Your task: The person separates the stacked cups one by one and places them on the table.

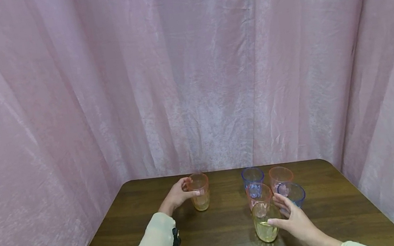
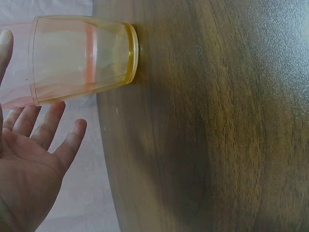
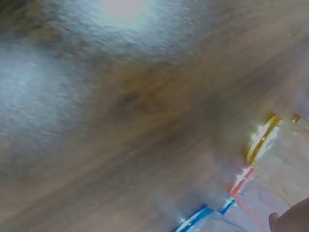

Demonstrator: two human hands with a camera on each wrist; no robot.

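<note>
A clear pink cup is nested in a clear yellow cup, standing upright on the table at the left. My left hand is around the pink cup's upper part, thumb in front and fingers loosely spread behind; firm contact cannot be made out. In the left wrist view, the left hand shows relaxed fingers beside the nested cups. Another yellow cup stands at the right front. My right hand is at its right side, thumb near the wall and fingers extended by the rim.
Behind the right yellow cup stand a pink cup, a blue cup, a second pink cup and a second blue cup, close together. The brown wooden table ends at a pink curtain.
</note>
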